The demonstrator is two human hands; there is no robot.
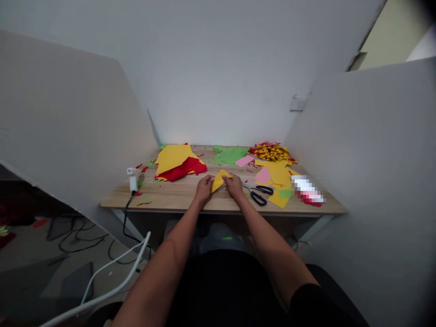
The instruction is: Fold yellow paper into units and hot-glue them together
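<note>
A small piece of yellow paper (220, 180) is held between my two hands, just above the front of the wooden table (177, 197). My left hand (205, 187) pinches its left edge. On its right side, the fingers of my right hand (234, 185) are closed on the paper too. Scissors (260, 193) with black handles lie right beside my right hand, their blades partly hidden behind it. Whether the yellow piece is folded is too small to tell.
Yellow sheets (173, 156) with red paper (182, 170) lie back left, green paper (233, 156) at the back. A pile of yellow and red pieces (272, 152) sits back right. A white device (132, 180) with a black cable stands left. Partitions (368, 150) flank the table.
</note>
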